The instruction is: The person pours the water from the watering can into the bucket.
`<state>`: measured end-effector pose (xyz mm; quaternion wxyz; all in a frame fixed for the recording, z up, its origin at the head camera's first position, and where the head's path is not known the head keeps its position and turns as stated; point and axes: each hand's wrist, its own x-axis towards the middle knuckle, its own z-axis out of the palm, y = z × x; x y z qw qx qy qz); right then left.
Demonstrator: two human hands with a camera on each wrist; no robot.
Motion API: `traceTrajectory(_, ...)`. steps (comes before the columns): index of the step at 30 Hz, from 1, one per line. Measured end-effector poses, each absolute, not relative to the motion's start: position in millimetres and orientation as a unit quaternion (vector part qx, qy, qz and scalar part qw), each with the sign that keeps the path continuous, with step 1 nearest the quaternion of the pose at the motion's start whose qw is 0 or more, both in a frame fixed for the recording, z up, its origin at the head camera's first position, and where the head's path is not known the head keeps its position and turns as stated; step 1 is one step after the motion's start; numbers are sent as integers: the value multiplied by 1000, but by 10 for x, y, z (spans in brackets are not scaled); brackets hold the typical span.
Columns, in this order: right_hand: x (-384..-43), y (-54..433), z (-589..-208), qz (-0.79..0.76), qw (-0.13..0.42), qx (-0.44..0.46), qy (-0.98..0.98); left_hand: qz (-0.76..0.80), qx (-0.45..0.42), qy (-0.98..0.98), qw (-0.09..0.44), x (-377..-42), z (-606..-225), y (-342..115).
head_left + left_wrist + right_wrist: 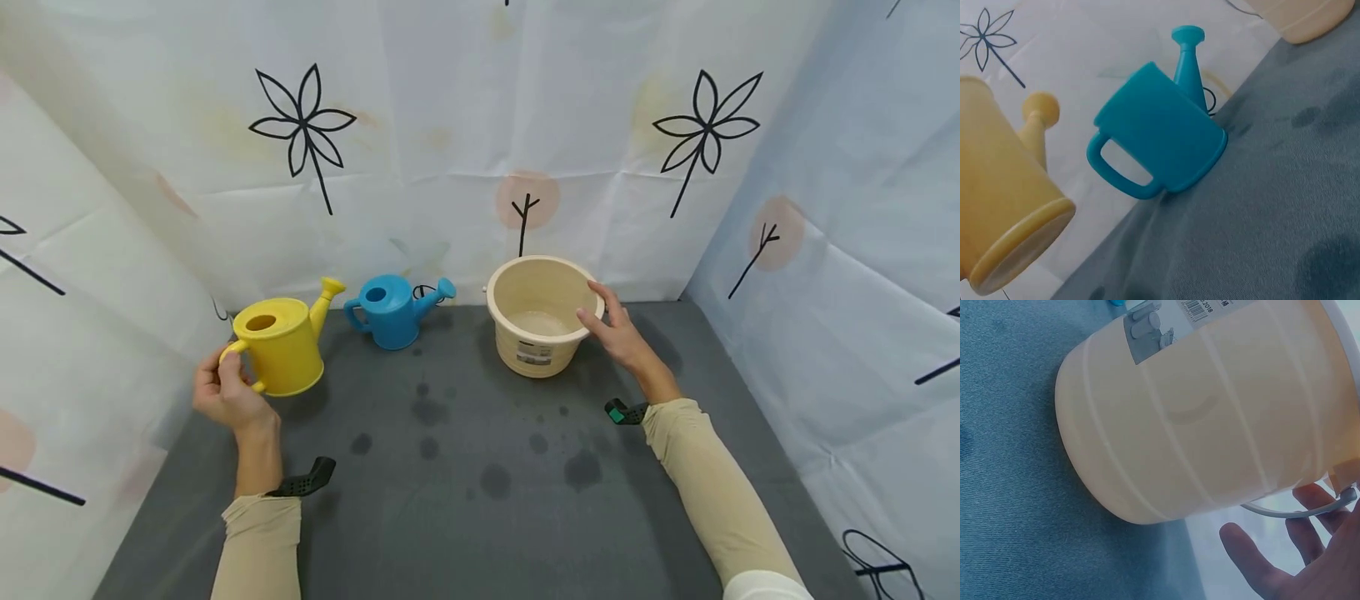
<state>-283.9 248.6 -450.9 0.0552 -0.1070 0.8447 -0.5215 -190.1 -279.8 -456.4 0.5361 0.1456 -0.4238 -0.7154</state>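
My left hand (pixel 236 400) grips the handle of a yellow watering can (pixel 281 354), whose spout points right. In the left wrist view the yellow can (pixel 997 187) is tilted and part of its underside shows. My right hand (pixel 618 337) is at the right side of a cream bucket (pixel 534 354), thumb over the rim and index finger at its edge. In the right wrist view the other fingers of the hand (pixel 1297 562) are spread outside the bucket (pixel 1191 419), near its thin bail handle (pixel 1291 514). The bucket stands upright.
A smaller blue watering can (pixel 392 317) stands between the yellow can and the bucket, spout to the right. Dark grey cloth (pixel 480 517) with darker spots covers the table. White printed fabric (pixel 450 125) hangs behind and along both sides.
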Motion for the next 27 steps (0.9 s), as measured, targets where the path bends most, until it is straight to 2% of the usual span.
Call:
traceTrajectory(7,-2741,2434,-4323,-518,65,-106,846,-679,203,-440,551,-1902,-4650,-2878)
traceTrajectory(17,-2834,2497,-4521,-514,38,-115,849,-622,276,-533,503,-1859,-4838,-2930)
traceTrajectory(27,-2825,2475,-4520,-524,39,-113,843,-587,309,-571,484,-1828,-4906,-2881)
